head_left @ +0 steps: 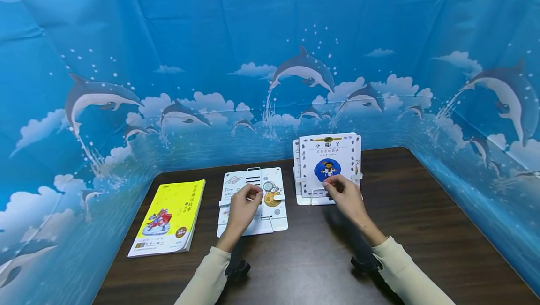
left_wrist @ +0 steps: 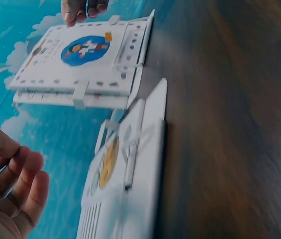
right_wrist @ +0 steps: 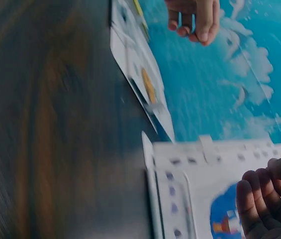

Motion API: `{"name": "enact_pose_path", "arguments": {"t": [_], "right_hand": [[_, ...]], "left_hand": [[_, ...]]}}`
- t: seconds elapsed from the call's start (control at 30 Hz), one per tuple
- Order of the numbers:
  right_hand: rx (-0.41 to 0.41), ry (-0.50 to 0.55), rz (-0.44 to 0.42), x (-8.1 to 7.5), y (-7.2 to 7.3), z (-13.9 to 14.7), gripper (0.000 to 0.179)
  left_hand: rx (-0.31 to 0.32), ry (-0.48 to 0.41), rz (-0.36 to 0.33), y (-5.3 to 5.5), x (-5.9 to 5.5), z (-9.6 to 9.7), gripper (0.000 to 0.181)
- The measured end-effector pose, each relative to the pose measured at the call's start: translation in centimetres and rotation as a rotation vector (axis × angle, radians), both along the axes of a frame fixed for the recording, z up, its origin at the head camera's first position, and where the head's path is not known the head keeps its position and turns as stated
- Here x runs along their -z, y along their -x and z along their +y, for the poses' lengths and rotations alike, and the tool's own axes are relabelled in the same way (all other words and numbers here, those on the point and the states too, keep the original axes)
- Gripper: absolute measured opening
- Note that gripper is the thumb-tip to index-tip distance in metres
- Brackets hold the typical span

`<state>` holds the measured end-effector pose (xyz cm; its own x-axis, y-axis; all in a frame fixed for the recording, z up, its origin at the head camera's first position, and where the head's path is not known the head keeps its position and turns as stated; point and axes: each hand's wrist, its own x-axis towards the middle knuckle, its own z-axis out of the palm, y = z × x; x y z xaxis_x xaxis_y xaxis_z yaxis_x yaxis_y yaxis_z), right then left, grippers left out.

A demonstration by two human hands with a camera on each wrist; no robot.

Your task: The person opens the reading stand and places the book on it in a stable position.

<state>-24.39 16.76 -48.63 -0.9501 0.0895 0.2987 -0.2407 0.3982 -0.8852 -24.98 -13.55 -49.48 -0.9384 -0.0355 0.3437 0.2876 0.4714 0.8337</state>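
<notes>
My left hand (head_left: pixel 246 204) hovers over a white folding book stand (head_left: pixel 276 223) printed with "Tiny universe", a planet and an astronaut, lying folded on the table. Its fingers bend loosely with nothing between them, thumb near the index finger in the left wrist view. In front of a white picture book (head_left: pixel 310 155) with a round blue picture is my right hand (head_left: pixel 346 197), fingers loosely bent and holding nothing. That book stands upright, leaning back on a second white stand (head_left: pixel 301 200), with side clips and a wire holder at its front. My right fingertips overlap the cover's lower part in the head view.
A thick yellow book (head_left: pixel 168 216) lies at the left of the dark wooden table (head_left: pixel 303 267). Behind the table hangs a blue dolphin-print backdrop (head_left: pixel 236 28), which also runs along both sides. Each wrist wears a black device (head_left: pixel 238 270).
</notes>
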Motion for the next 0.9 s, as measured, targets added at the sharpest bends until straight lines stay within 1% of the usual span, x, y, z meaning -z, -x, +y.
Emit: {"name": "enact_pose_path", "arguments": {"t": [0.23, 0.37, 0.5, 0.6, 0.67, 0.77, 0.9], "right_hand": [[-0.094, -0.027, -0.059, 0.6, -0.9, -3.5, 0.006], [-0.159, -0.088, -0.065, 1.3, -1.2, -5.6, 0.006], [-0.265, -0.185, -0.072, 2.1, -1.3, -7.6, 0.005], [-0.351, -0.235, -0.079, 2.7, -1.4, -9.0, 0.004], [-0.395, -0.256, -0.083, 2.9, -1.4, -9.7, 0.004], [-0.434, -0.306, -0.086, 3.1, -1.5, -10.6, 0.004], [-0.458, -0.399, -0.087, 3.5, -1.4, -11.3, 0.008]], "left_hand": [[-0.056, 0.030, -0.055, -1.6, 0.7, -3.0, 0.003], [-0.108, 0.070, -0.085, -2.5, 1.4, -4.5, 0.003], [-0.156, 0.103, -0.126, -3.4, 2.4, -6.1, 0.004], [-0.179, 0.139, -0.169, -3.9, 2.9, -7.0, 0.004], [-0.180, 0.177, -0.191, -4.1, 3.2, -7.5, 0.004], [-0.170, 0.241, -0.226, -4.5, 3.4, -8.2, 0.005], [-0.121, 0.309, -0.266, -4.9, 3.4, -8.8, 0.010]]}}
